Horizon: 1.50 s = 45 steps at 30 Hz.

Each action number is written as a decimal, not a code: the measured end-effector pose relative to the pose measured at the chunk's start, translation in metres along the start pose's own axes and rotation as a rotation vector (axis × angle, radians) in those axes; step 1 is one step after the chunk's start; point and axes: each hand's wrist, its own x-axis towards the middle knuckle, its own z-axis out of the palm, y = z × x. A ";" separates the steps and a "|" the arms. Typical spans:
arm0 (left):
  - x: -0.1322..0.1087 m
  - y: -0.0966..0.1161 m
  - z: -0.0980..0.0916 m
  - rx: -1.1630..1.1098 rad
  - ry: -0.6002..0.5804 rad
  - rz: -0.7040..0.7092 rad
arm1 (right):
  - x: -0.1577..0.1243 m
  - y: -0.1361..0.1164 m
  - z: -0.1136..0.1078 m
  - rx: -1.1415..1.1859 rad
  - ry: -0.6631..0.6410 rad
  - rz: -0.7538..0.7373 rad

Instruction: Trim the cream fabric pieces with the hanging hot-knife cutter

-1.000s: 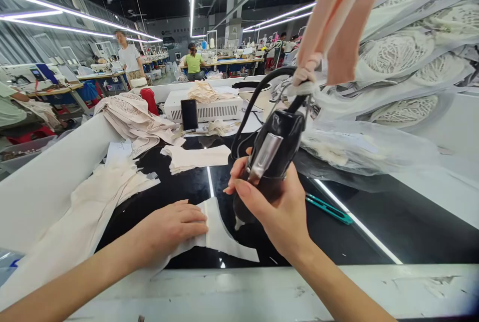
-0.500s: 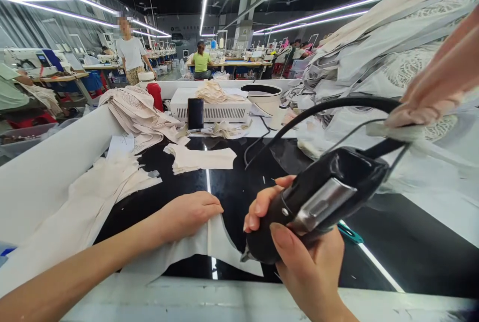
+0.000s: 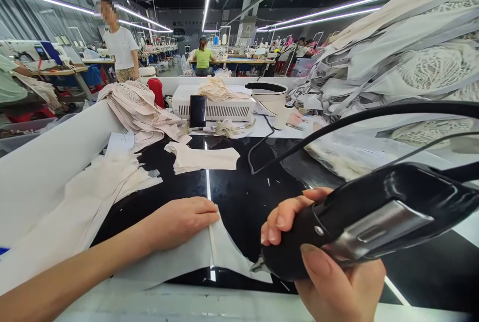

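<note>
My left hand [image 3: 175, 225] is closed at the top edge of a thin white fabric piece [image 3: 164, 265], its fingertips holding the cloth by a raised strip. The fabric lies on the glossy black worktop [image 3: 232, 192] and has a curved right edge. In my right hand [image 3: 337, 287] is a black corded hand tool [image 3: 359, 212] with a silver lever and a small metal tip [image 3: 258, 265]. That tip rests at or just over the fabric's lower right corner; contact is hard to make out. The tool's rear end leaves the view at the right.
Black cable [image 3: 318, 137] arches across the right. Beige pieces [image 3: 205, 157] lie ahead; cloth heaps [image 3: 145, 112] stand left. Behind are a phone [image 3: 198, 111], a vented white box [image 3: 224, 109] and a round container [image 3: 267, 95]. Tall fabric stacks [image 3: 411, 63] rise at right.
My right hand and the tool have shifted right and come closer, the tool lying flatter. The hand at the cable, upper right, is gone from view. My left hand has hardly moved.
</note>
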 end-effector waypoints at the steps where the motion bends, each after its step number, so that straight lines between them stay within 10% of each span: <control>1: 0.000 0.000 0.000 -0.003 0.000 -0.003 | 0.000 -0.001 0.000 -0.001 0.002 0.006; 20: -0.006 0.006 0.013 -0.012 0.076 -0.017 | 0.062 0.037 0.038 0.055 0.193 -0.079; 45: -0.009 0.004 0.008 -0.004 0.055 0.000 | 0.058 0.046 0.043 0.012 0.178 -0.058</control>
